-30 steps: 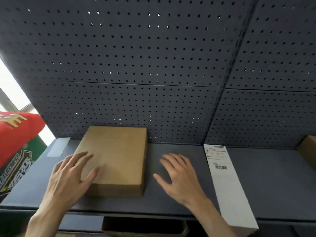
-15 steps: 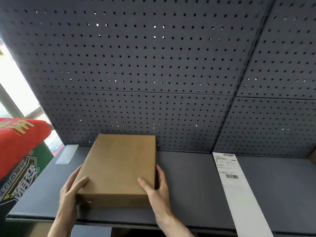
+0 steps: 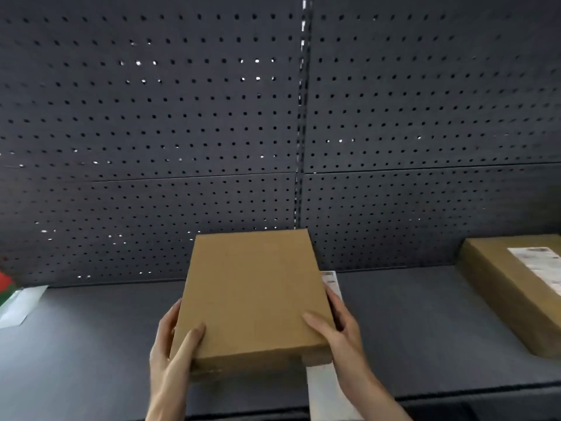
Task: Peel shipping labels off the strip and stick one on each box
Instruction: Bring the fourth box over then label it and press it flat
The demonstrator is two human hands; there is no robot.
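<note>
A plain brown cardboard box (image 3: 253, 296) with no label on top is lifted above the dark shelf (image 3: 425, 335). My left hand (image 3: 173, 357) grips its near left corner, thumb on top. My right hand (image 3: 341, 332) grips its near right edge, thumb on top. The white label strip (image 3: 323, 390) lies on the shelf under the box; only its near end and a far bit with print show. A second brown box (image 3: 510, 287) carrying a white label (image 3: 538, 265) lies at the right.
A dark pegboard wall (image 3: 212, 132) rises straight behind the shelf. A pale paper piece (image 3: 21, 302) lies at the far left of the shelf, beside a red and green package (image 3: 6, 284) at the frame edge.
Both hands closed on the plain box and carried it off the shelf to the right, over the label strip. The view swung right, bringing the labelled box into sight.
</note>
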